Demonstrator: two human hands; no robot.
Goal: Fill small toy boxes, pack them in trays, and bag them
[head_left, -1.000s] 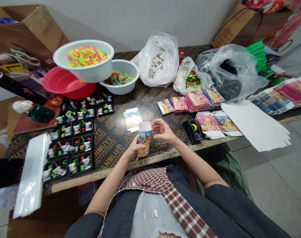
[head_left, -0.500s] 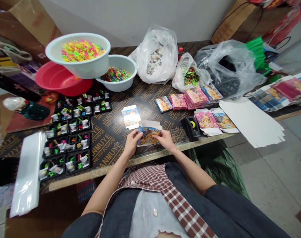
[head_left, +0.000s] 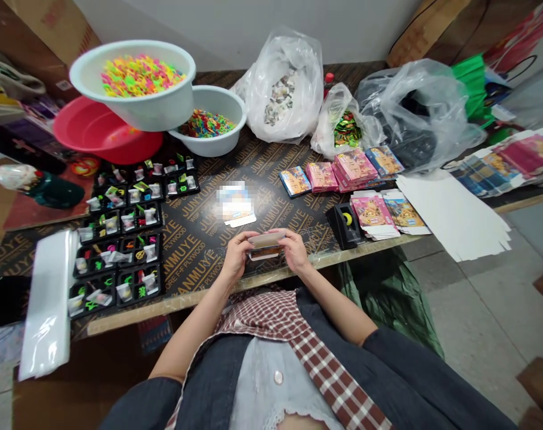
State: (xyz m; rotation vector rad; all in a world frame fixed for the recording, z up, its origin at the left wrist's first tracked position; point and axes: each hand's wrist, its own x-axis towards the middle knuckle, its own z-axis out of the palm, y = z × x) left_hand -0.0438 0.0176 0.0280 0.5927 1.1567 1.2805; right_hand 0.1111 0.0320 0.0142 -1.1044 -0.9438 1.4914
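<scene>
**A:** What's taking up the left of the desk (head_left: pixel 132 316)?

**B:** A stack of clear plastic sleeves (head_left: pixel 48 304) is lying near the front-left corner. Black compartment trays (head_left: pixel 119 227) holding small bagged pieces are sitting beside it, and a white basin (head_left: pixel 132 89) of bright plastic pieces is overlapping a red basin (head_left: pixel 105 140) toward the back-left corner.

**A:** What are the hands doing?

**B:** The left hand (head_left: pixel 238 257) is pinching the left end of a small printed carton (head_left: pixel 266 246), and the right hand (head_left: pixel 293 251) is pinching its right end. Both are curled around it, not spread.

**A:** Which way is the carton lying?

**B:** It's lying just behind the desk's front edge, near the middle, with its long axis running left to right. Neither hand is clearly nearer. I can't tell whether it's touching the desk.

**A:** And further right?

**B:** A black tape dispenser (head_left: pixel 343 226) is standing near the front edge, pink boxes (head_left: pixel 354 170) are piling up behind it, and white card sheets (head_left: pixel 450 212) are hanging over the right edge.
</scene>
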